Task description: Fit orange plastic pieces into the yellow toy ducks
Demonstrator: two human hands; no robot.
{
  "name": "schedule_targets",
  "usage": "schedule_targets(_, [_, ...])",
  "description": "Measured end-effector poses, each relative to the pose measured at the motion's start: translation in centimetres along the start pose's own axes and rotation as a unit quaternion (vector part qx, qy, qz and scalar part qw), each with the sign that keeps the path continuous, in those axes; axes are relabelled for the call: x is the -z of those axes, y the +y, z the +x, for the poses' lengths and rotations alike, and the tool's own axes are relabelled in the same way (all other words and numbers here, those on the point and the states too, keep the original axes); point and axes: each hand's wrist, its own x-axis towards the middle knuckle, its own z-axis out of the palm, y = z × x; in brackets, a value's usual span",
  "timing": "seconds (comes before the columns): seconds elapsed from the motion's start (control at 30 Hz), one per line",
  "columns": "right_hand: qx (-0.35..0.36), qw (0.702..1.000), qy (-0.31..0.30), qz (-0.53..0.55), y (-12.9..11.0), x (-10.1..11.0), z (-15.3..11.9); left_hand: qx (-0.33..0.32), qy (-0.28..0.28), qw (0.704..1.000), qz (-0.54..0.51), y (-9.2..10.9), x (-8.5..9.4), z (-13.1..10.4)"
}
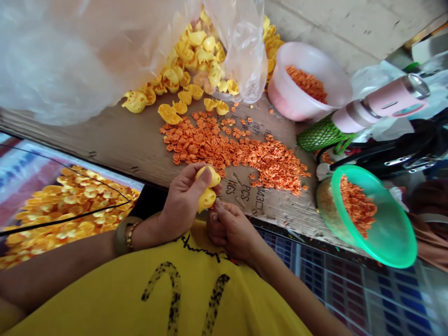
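Note:
My left hand (pixel 185 196) holds a yellow plastic piece (pixel 207 198) with two rounded lobes, its thumb on top. Close against the lower right of that piece is my right hand (pixel 233 226), fingers curled and fingertips pinched together; whatever is between them is too small to make out. Just beyond both hands, a loose pile of small orange pieces (pixel 224 149) spreads over the cardboard-covered table (pixel 105 144). Behind it lie hollow yellow shells (pixel 170 113), with more of them heaped by a clear plastic bag (pixel 241 51).
A pinkish bowl (pixel 280 93) and a green bowl (pixel 395 233) hold orange pieces on the right. Between them a pink bottle (pixel 388 100) leans in green netting. Many yellow pieces (pixel 70 205) lie below the table's edge at left. Blue crates (pixel 315 275) stand below right.

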Motion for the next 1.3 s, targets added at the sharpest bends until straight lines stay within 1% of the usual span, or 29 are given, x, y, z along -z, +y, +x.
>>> schedule_targets(0.13, [0.000,1.000,-0.006,0.006,0.3,-0.3,-0.1,0.012,-0.002,1.000,-0.012,-0.2,-0.1,0.1])
schedule_targets(0.23, [-0.012,1.000,-0.002,-0.004,0.4,-0.5,-0.1,0.040,0.011,0.999,-0.024,-0.2,-0.1,0.6])
schedule_targets(0.3, [-0.031,0.997,0.000,-0.065,-0.2,0.2,-0.3,0.078,0.029,0.996,-0.035,0.0,0.0,1.0])
schedule_targets(0.33, [-0.023,0.992,0.016,-0.125,-0.9,0.9,-0.4,0.101,0.043,0.993,-0.040,0.1,0.1,1.2])
schedule_targets(0.37, [0.010,0.978,0.055,-0.200,-1.7,1.9,-0.4,0.126,0.056,0.989,-0.046,0.2,0.2,1.4])
schedule_targets(0.4, [0.071,0.950,0.118,-0.280,-2.8,3.1,-0.4,0.151,0.066,0.985,-0.051,0.2,0.3,1.6])
schedule_targets(0.43, [0.151,0.903,0.199,-0.351,-3.9,4.5,-0.3,0.176,0.073,0.980,-0.056,0.3,0.3,1.7])
schedule_targets(0.47, [0.235,0.839,0.282,-0.402,-5.0,6.0,-0.1,0.198,0.075,0.975,-0.061,0.2,0.4,1.7])
schedule_targets(0.5, [0.300,0.775,0.349,-0.433,-6.1,7.4,0.2,0.217,0.073,0.971,-0.065,0.2,0.4,1.8])
schedule_targets(0.53, [0.335,0.729,0.383,-0.459,-6.9,8.7,0.6,0.231,0.066,0.968,-0.067,0.1,0.4,1.7])
schedule_targets(0.57, [0.341,0.698,0.392,-0.493,-7.5,9.8,1.1,0.239,0.056,0.967,-0.066,0.1,0.4,1.7])
schedule_targets(0.6, [0.333,0.673,0.393,-0.531,-7.8,10.7,1.6,0.242,0.046,0.967,-0.063,0.0,0.3,1.6])
schedule_targets(0.67, [0.297,0.628,0.385,-0.607,-7.6,11.7,2.7,0.239,0.023,0.969,-0.055,-0.2,0.3,1.4])
schedule_targets(0.73, [0.269,0.578,0.404,-0.656,-7.0,11.8,3.5,0.237,0.000,0.970,-0.052,-0.2,0.3,1.3])
schedule_targets(0.8, [0.248,0.535,0.423,-0.688,-6.7,11.6,4.0,0.237,-0.016,0.970,-0.055,-0.2,0.4,1.3])
schedule_targets(0.87, [0.237,0.502,0.428,-0.714,-6.8,11.2,4.1,0.245,-0.023,0.967,-0.061,-0.2,0.6,1.5])
schedule_targets(0.9, [0.241,0.495,0.426,-0.718,-7.0,10.9,4.0,0.257,-0.024,0.964,-0.064,-0.2,0.7,1.6])
schedule_targets(0.93, [0.254,0.504,0.421,-0.710,-7.1,10.5,3.8,0.274,-0.023,0.959,-0.068,-0.3,0.8,1.7])
schedule_targets(0.97, [0.276,0.530,0.415,-0.686,-7.2,10.1,3.5,0.292,-0.022,0.954,-0.073,-0.4,0.9,1.8])
schedule_targets(1.0, [0.303,0.575,0.403,-0.645,-7.2,9.4,3.1,0.308,-0.020,0.948,-0.078,-0.5,1.0,1.9])
schedule_targets(1.03, [0.326,0.633,0.377,-0.592,-7.1,8.6,2.6,0.319,-0.017,0.944,-0.085,-0.6,1.2,2.0])
schedule_targets(1.1, [0.343,0.754,0.280,-0.485,-6.4,6.7,1.4,0.326,-0.009,0.940,-0.097,-0.8,1.3,2.1])
schedule_targets(1.13, [0.338,0.797,0.224,-0.448,-5.9,5.7,0.9,0.325,-0.006,0.940,-0.104,-0.9,1.3,2.2])
schedule_targets(1.17, [0.331,0.821,0.176,-0.431,-5.3,4.7,0.5,0.321,-0.001,0.941,-0.112,-1.0,1.2,2.2])
schedule_targets(1.2, [0.329,0.826,0.139,-0.435,-4.7,3.9,0.2,0.315,0.006,0.942,-0.120,-1.1,1.1,2.2])
schedule_targets(1.23, [0.338,0.815,0.118,-0.455,-4.2,3.2,0.0,0.306,0.015,0.943,-0.129,-1.1,1.0,2.2])
schedule_targets(1.3, [0.376,0.765,0.097,-0.513,-3.5,2.5,-0.1,0.286,0.037,0.947,-0.141,-1.1,0.8,2.2])
